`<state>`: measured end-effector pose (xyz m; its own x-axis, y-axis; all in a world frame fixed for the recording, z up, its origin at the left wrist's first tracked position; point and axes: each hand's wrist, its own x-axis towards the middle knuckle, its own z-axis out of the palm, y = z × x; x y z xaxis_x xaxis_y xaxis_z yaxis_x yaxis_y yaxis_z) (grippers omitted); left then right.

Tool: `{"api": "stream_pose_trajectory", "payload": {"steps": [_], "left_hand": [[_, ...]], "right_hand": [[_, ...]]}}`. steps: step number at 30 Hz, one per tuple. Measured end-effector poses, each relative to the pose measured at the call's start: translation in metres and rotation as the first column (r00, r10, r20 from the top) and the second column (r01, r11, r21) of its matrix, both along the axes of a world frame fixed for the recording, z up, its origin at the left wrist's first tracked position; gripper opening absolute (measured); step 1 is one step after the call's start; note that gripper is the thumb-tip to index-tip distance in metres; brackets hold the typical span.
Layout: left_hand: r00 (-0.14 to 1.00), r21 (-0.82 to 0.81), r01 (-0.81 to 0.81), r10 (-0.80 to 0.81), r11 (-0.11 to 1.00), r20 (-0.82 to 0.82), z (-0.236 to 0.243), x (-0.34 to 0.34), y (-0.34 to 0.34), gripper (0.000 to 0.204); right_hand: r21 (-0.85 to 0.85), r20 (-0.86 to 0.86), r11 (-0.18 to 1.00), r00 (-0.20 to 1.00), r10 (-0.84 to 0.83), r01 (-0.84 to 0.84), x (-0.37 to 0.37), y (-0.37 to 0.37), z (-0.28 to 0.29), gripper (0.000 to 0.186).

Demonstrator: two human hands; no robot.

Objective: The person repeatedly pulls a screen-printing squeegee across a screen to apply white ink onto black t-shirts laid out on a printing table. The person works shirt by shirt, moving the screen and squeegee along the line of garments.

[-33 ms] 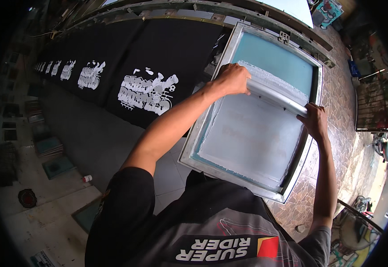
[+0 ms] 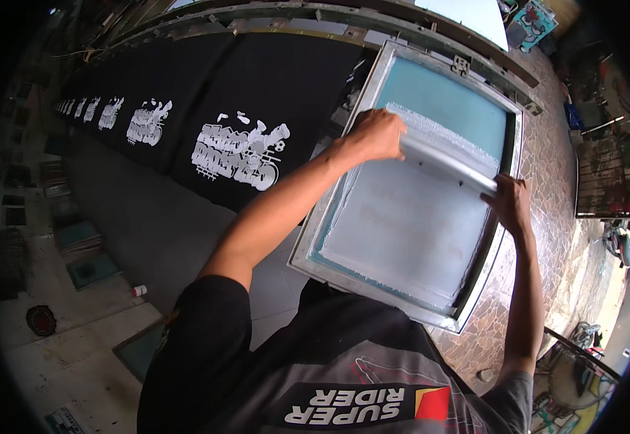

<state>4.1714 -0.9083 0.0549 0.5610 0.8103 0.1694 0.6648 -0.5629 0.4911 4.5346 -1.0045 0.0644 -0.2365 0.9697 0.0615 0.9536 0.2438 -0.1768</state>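
Screen mesh (image 2: 438,108): teal, coated pale whitish-grey over its lower part.
Screen frame (image 2: 315,260): dull silver metal.
Squeegee (image 2: 445,163): pale silver-white.
Shirts (image 2: 271,79): black, each with a white blocky print.
Table (image 2: 149,217): grey.
Floor (image 2: 546,159): brown and tan mosaic of irregular stones.
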Motion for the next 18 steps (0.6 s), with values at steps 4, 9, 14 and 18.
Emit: {"api": "stream_pose_trajectory", "payload": {"steps": [4,9,14,18], "left_hand": [[0.999,-0.084,-0.047,0.046,0.995,-0.019,0.005,-0.035,-0.107,0.027],[0.993,0.151,0.000,-0.017,0.988,0.116,-0.029,-0.074,-0.249,0.054],[0.992,0.164,0.071,-0.087,0.984,0.092,-0.058,-0.090,-0.287,0.055],[0.981,0.097,0.124,-0.137,0.988,0.135,-0.051,-0.090,-0.290,0.049]], "right_hand": [[0.096,-0.056,0.995,0.998,-0.011,0.016,-0.027,-0.099,0.001,0.020],[0.256,-0.060,0.966,0.998,-0.008,0.023,-0.072,-0.242,-0.036,0.031],[0.114,-0.131,0.993,0.991,-0.010,0.025,-0.091,-0.290,-0.052,0.063],[0.010,-0.215,1.000,0.976,0.026,-0.024,-0.084,-0.308,-0.057,0.089]]}}
